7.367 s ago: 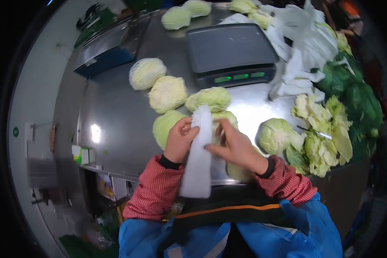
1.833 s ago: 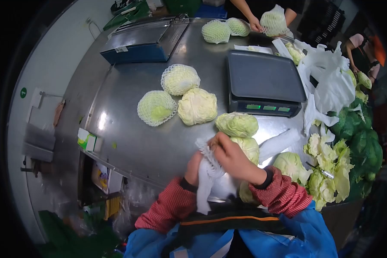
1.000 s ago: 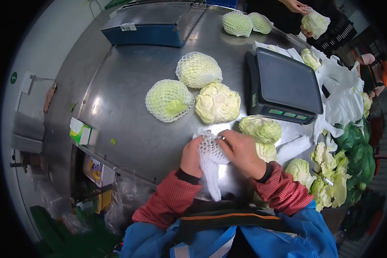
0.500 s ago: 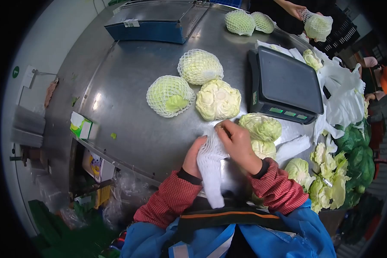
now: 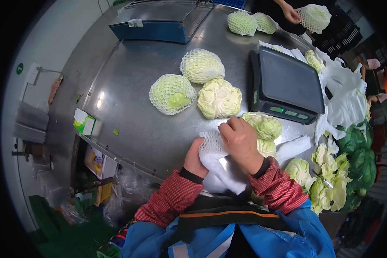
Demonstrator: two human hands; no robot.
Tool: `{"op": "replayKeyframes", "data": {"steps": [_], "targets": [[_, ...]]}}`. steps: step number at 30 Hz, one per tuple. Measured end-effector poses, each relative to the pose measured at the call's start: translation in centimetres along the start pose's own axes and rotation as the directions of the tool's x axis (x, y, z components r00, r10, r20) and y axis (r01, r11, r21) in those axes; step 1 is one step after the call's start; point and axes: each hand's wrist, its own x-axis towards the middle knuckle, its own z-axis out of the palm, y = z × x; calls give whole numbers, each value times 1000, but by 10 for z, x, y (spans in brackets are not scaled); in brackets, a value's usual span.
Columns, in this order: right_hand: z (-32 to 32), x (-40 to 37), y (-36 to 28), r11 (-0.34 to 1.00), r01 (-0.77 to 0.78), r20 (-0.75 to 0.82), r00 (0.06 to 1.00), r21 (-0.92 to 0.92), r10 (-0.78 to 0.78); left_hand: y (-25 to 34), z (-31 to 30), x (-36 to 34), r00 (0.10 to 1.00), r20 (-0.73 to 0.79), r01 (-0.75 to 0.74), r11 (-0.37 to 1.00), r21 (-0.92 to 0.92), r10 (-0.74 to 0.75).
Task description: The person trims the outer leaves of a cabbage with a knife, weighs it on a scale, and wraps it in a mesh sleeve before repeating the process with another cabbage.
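Between my two hands hangs a white foam net sleeve (image 5: 214,148), its lower end draped toward my apron. My left hand (image 5: 195,159) is closed on its left edge. The fingers of my right hand (image 5: 241,144) pinch its upper right side. Just beyond them sits a bare cabbage (image 5: 219,99), pale stem side up. Two cabbages in foam nets, one nearer (image 5: 172,94) and one farther (image 5: 202,66), rest against it or close by. To the right of my right hand lie more bare cabbages (image 5: 262,125), partly hidden by it.
A black scale (image 5: 291,81) stands right of the cabbages. White plastic bags (image 5: 342,94) and loose leaves (image 5: 329,180) lie at the right edge. A blue-sided metal box (image 5: 155,31) is at the back. Another person's hand (image 5: 291,15) holds a netted cabbage (image 5: 314,18) at the far right.
The foam net's lower end has swung right, and its top is spread wider between my hands. At the back, the other person's netted cabbage has shifted slightly up.
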Motion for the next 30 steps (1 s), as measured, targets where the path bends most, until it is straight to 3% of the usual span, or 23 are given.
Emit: {"op": "replayKeyframes", "data": {"steps": [3, 6, 9, 12, 15, 17, 21, 24, 25, 27, 29, 30], "targets": [[3, -3, -3, 972, -121, 31, 993, 201, 117, -3, 2, -2, 999, 9, -36, 999, 10, 36], [-3, -3, -7, 760, -457, 306, 887, 462, 346, -1, 11, -6, 997, 52, -68, 993, 92, 63], [5, -12, 0, 602, -600, 540, 783, 527, 308, -2, 7, -5, 988, 79, -150, 965, 214, 136], [11, -17, -4, 570, -566, 478, 820, 596, 315, -3, 12, -7, 986, 49, -165, 963, 215, 158], [9, -15, -5, 944, -159, 135, 983, 289, 125, -3, 3, -5, 993, 41, -118, 983, 143, 113], [3, -10, -6, 977, -96, 88, 993, 188, 80, -3, 2, -5, 999, 24, -39, 998, 54, 38], [-2, -7, -6, 996, -35, 62, 998, 78, 30, -7, 3, -3, 998, -12, -61, 998, 13, 61], [10, -4, -4, 955, -84, -13, 996, 286, 92, -5, -2, 2, 993, -13, -117, 992, 53, 117], [8, -4, -5, 851, -269, 164, 962, 451, 217, -4, -11, 7, 986, -17, -162, 981, 109, 165], [1, -4, -10, 490, -627, 540, 776, 606, 325, 1, -19, 11, 981, 21, -196, 965, 176, 195], [6, -6, -14, 0, -768, 739, 616, 640, 273, 8, -17, 13, 983, 98, -175, 964, 199, 158], [7, -5, -18, -249, -779, 818, 541, 575, 198, 9, -11, 11, 982, 50, -190, 961, 202, 184]]}}
